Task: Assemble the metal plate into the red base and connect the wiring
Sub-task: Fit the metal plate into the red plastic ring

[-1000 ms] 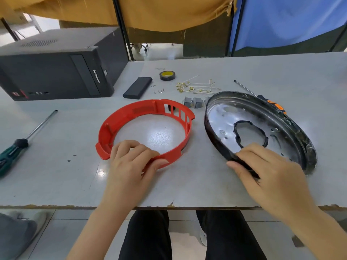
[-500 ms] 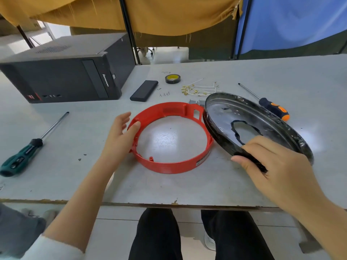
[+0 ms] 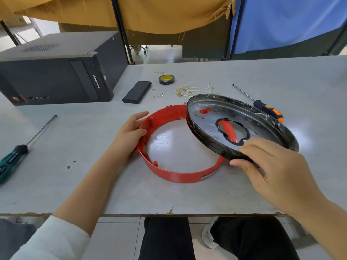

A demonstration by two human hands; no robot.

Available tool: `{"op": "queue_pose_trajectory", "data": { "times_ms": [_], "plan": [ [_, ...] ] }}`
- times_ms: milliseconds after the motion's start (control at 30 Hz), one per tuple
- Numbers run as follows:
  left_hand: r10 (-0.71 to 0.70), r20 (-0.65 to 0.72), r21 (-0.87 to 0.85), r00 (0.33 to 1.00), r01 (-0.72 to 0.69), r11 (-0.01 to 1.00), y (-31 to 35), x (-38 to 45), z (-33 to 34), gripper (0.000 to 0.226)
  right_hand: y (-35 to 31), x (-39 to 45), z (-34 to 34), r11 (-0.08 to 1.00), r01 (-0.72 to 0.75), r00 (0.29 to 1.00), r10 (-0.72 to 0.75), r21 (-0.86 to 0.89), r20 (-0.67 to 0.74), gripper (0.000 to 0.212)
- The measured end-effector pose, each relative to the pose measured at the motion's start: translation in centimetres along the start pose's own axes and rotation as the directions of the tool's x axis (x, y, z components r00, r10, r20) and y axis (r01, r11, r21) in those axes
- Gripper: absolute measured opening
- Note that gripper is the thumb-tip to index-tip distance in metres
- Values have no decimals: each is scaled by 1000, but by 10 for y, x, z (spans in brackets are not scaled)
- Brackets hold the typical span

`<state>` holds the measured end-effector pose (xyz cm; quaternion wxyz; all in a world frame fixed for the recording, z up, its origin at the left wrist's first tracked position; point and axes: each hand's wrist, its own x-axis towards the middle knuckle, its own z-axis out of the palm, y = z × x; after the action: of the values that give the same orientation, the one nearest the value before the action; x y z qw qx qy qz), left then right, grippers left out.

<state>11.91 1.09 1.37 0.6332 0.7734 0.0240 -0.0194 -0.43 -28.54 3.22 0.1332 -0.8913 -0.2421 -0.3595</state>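
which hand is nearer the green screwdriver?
Left. The left hand rests on the red base's left rim, same side as the green screwdriver; the right hand grips the plate, far right.

left hand [image 3: 129,132] reaches forward from lower left, forearm bare, white sleeve [image 3: 50,239] pushed up near the elbow. palm faces right, fingers nearly straight and spread a little, thumb lower, pressed flat to the outer left wall of the red ring [image 3: 174,174]. right hand [image 3: 272,166] comes in from lower right, back of hand up, fingers curled over the near rim of the metal plate [image 3: 262,124], thumb under the edge, holding it tilted.
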Motion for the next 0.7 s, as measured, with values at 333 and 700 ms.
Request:
{"op": "queue_pose_trajectory", "data": {
  "times_ms": [333, 700],
  "plan": [
    [-4, -170, -338, 985, -55, 939, 1, 0, -12, 46, -1, 0, 22, 984, -148, 981, 159, 101, -111, 35],
    [-67, -60, -352, 996, 42, 935, -3, 1, 6, 40, -24, 22, 42, 989, 145, 989, -146, -20, -36, 28]
  ]
}}
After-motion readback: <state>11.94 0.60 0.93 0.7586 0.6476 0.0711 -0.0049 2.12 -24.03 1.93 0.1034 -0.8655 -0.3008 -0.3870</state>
